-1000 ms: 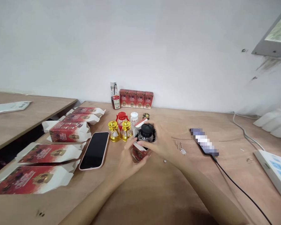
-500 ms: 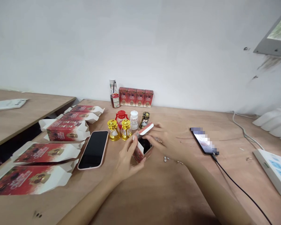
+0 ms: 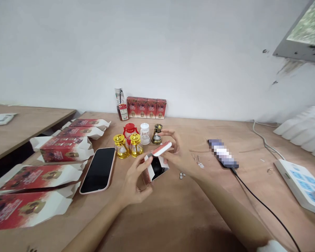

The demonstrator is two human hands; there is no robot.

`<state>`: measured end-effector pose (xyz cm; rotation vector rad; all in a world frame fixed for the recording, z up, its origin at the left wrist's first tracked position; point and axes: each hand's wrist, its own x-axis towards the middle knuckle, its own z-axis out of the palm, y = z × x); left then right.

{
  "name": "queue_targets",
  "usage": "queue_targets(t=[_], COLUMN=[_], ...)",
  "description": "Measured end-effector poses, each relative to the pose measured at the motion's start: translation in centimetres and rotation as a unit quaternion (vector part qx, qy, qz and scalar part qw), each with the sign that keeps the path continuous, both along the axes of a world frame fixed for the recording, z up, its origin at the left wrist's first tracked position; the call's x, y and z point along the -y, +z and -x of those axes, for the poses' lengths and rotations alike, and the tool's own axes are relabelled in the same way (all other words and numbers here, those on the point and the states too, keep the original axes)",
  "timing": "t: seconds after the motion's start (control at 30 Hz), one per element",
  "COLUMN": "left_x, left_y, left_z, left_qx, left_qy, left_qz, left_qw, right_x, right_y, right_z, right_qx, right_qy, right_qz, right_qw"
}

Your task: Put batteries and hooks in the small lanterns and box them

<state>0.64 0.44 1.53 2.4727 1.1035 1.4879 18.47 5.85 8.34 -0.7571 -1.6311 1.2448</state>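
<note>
A small red-and-white cardboard box (image 3: 148,174) is tilted in my left hand (image 3: 133,180), its top flap raised and a dark object (image 3: 156,167) showing inside. My left fingers and thumb wrap around its left side. At the box's right edge, my right hand (image 3: 177,152) has its thumb against the side flap. The other right fingers are spread and curved behind the raised top flap. Beyond the hands stand small lanterns: two gold ones (image 3: 135,145), a red one (image 3: 130,130), a white one (image 3: 145,133) and a black-and-gold one (image 3: 156,134).
Several unfolded red boxes (image 3: 34,176) lie along the left, beside a phone (image 3: 98,169). Closed red boxes (image 3: 147,107) and a bottle (image 3: 122,106) stand by the wall. Button cells (image 3: 181,175) lie right of the box. A cabled phone (image 3: 223,154) and power strip (image 3: 300,185) are farther right.
The box has shifted slightly left and toward me in the view. My right fingers have spread and lifted away from the flap. The whole view has turned a little to the right.
</note>
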Motion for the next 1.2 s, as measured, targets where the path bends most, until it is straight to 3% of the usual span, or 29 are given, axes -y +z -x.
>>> queue_targets(t=[0.13, 0.33, 0.43, 0.57, 0.77, 0.9, 1.07, 1.2], left_x=[-0.1, -0.2, -0.3, -0.8, -1.6, -1.6, -1.6, -1.6], left_y=[0.2, 0.2, 0.6, 0.4, -1.9, -1.9, -1.2, -1.3], left_z=[0.2, 0.6, 0.5, 0.2, 0.0, 0.0, 0.2, 0.1], left_qx=[-0.033, -0.083, -0.086, -0.027, 0.115, 0.195, 0.181, 0.180], left_qy=[0.000, -0.014, -0.006, 0.014, 0.026, 0.010, -0.011, -0.012], left_qz=[-0.001, -0.019, -0.010, 0.035, 0.061, 0.143, 0.169, 0.166], left_qw=[0.999, 0.996, 0.996, 0.999, 0.991, 0.970, 0.969, 0.970], right_x=[0.5, 0.3, 0.1, -0.1, -0.7, -0.8, -0.7, -0.3], right_y=[0.4, 0.5, 1.0, 1.3, 0.2, -0.6, -1.4, -1.5], right_z=[0.3, 0.8, 0.6, 0.2, 0.4, 0.5, 1.0, 1.4], right_qx=[-0.009, -0.061, -0.079, -0.021, 0.093, 0.163, 0.140, 0.116], right_qy=[0.042, 0.032, 0.072, 0.124, 0.045, 0.004, -0.019, -0.053], right_qz=[0.023, 0.127, 0.150, 0.051, -0.124, -0.212, -0.258, -0.248], right_qw=[0.999, 0.990, 0.983, 0.991, 0.987, 0.964, 0.956, 0.960])
